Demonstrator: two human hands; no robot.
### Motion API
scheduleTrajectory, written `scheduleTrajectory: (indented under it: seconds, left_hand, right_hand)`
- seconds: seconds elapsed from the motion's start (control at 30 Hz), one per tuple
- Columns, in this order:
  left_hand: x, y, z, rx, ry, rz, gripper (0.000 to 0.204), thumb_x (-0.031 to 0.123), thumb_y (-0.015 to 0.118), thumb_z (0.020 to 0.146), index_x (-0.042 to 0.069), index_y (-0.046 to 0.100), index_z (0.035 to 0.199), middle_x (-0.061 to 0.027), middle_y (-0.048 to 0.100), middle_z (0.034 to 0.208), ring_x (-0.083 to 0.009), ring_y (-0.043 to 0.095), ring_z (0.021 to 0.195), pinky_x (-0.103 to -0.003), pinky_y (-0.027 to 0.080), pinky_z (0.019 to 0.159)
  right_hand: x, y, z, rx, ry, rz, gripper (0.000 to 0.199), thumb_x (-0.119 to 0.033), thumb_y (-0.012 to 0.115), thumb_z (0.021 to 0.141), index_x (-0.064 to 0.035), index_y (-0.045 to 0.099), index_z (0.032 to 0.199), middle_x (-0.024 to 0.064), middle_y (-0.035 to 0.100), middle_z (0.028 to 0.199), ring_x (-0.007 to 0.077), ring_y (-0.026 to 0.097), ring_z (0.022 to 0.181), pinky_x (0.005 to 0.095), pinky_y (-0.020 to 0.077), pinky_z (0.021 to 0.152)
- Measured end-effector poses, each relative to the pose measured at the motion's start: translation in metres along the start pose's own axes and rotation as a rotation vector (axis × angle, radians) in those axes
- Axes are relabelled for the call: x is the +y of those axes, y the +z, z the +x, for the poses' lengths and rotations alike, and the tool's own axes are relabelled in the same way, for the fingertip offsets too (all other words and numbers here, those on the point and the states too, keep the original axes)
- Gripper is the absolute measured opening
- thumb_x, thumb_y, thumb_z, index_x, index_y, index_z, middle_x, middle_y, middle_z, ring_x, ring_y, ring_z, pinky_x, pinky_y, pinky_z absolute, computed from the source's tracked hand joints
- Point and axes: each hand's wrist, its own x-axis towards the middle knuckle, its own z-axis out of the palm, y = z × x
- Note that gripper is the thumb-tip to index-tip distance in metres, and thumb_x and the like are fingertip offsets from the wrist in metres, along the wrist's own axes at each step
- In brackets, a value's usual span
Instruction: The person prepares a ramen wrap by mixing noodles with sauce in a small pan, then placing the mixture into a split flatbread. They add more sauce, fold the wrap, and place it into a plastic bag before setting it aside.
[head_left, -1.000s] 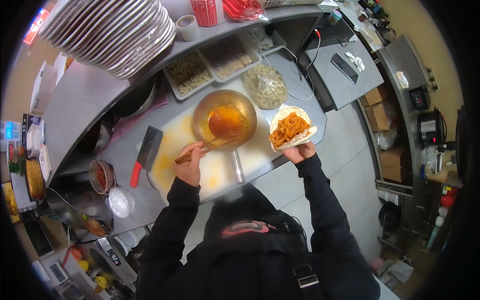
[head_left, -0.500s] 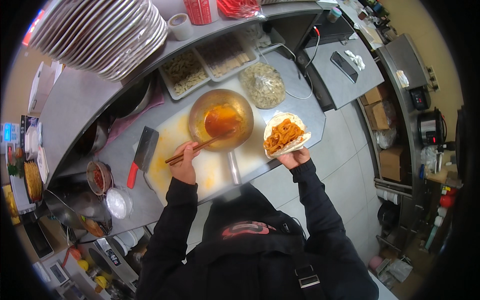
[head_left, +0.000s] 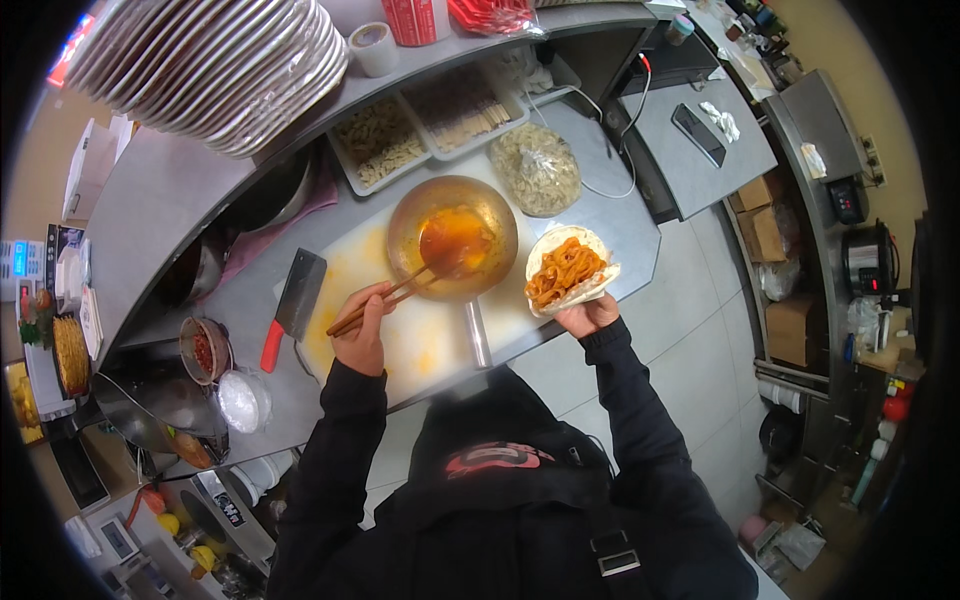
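Note:
My left hand (head_left: 362, 330) is closed round a pair of wooden chopsticks (head_left: 396, 289), whose tips reach down into a round metal pan (head_left: 405, 215). Reddish-orange sauce (head_left: 450, 235) pools at the pan's bottom. The pan's metal handle (head_left: 477, 335) points toward me. To the right of the pan, my right hand (head_left: 588, 318) holds a folded flatbread (head_left: 560, 240) from below, fingers mostly hidden under it. Strips of orange, sauce-coated food (head_left: 566, 271) fill the fold and show at the open top.
The pan rests on a stained white cutting board (head_left: 425, 345). Left of it lies a cleaver (head_left: 300, 292) with a red handle. Behind are food trays (head_left: 383, 180) and a bulging plastic bag (head_left: 537, 172). A stack of plates (head_left: 215, 75) stands on the raised shelf, far left.
The chopsticks and my left hand have shifted slightly left, and the tips have moved across the sauce. The surroundings sit a little further right in view. The flatbread stays in my right hand.

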Motion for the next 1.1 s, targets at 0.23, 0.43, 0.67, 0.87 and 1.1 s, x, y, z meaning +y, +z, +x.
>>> scheduleTrajectory:
  seconds: [0.23,0.43,0.67,0.87,1.1]
  left_hand:
    - [-0.008,0.015,-0.014,0.002,-0.006,0.073,0.022,0.010,0.052,0.103,-0.004,0.065,0.114,-0.0123,0.068,0.111,-0.0192,0.067,0.101,-0.031,0.055,0.091]
    - [-0.017,0.013,-0.009,-0.012,0.033,0.029,0.027,0.016,0.049,0.105,-0.004,0.061,0.121,-0.0154,0.067,0.120,-0.0226,0.066,0.107,-0.035,0.055,0.094]
    - [-0.007,0.012,0.001,-0.109,-0.012,-0.055,0.026,0.012,0.049,0.105,-0.003,0.062,0.120,-0.0159,0.065,0.126,-0.0242,0.064,0.113,-0.035,0.053,0.096]
    - [-0.008,0.003,0.015,-0.287,0.106,0.127,0.021,0.005,0.051,0.101,-0.002,0.066,0.114,-0.0152,0.065,0.126,-0.0196,0.061,0.117,-0.030,0.047,0.100]
    - [-0.026,0.004,0.029,-0.229,0.056,-0.063,0.018,0.004,0.053,0.101,-0.005,0.066,0.109,-0.0148,0.068,0.120,-0.0205,0.065,0.110,-0.032,0.051,0.098]
  right_hand:
    - [0.003,0.003,0.005,-0.034,0.013,0.022,0.082,-0.020,0.073,0.087,-0.0103,0.029,0.155,0.0140,0.037,0.157,0.0342,0.036,0.144,0.0551,0.0287,0.119]
    - [0.002,0.004,0.006,0.003,0.022,0.046,0.082,-0.019,0.075,0.086,-0.0104,0.031,0.154,0.0138,0.038,0.157,0.0345,0.036,0.145,0.0546,0.0281,0.120]
    - [0.002,0.002,0.006,-0.018,0.021,0.017,0.080,-0.021,0.074,0.087,-0.0100,0.032,0.154,0.0142,0.038,0.156,0.0342,0.036,0.144,0.0546,0.0278,0.120]
    - [0.001,0.003,0.004,-0.024,0.017,0.021,0.079,-0.021,0.072,0.089,-0.0082,0.030,0.154,0.0147,0.037,0.157,0.0345,0.036,0.145,0.0552,0.0274,0.120]
    - [0.002,0.001,0.003,-0.053,0.031,0.033,0.079,-0.021,0.072,0.090,-0.0088,0.029,0.155,0.0144,0.037,0.157,0.0346,0.036,0.145,0.0558,0.0275,0.120]
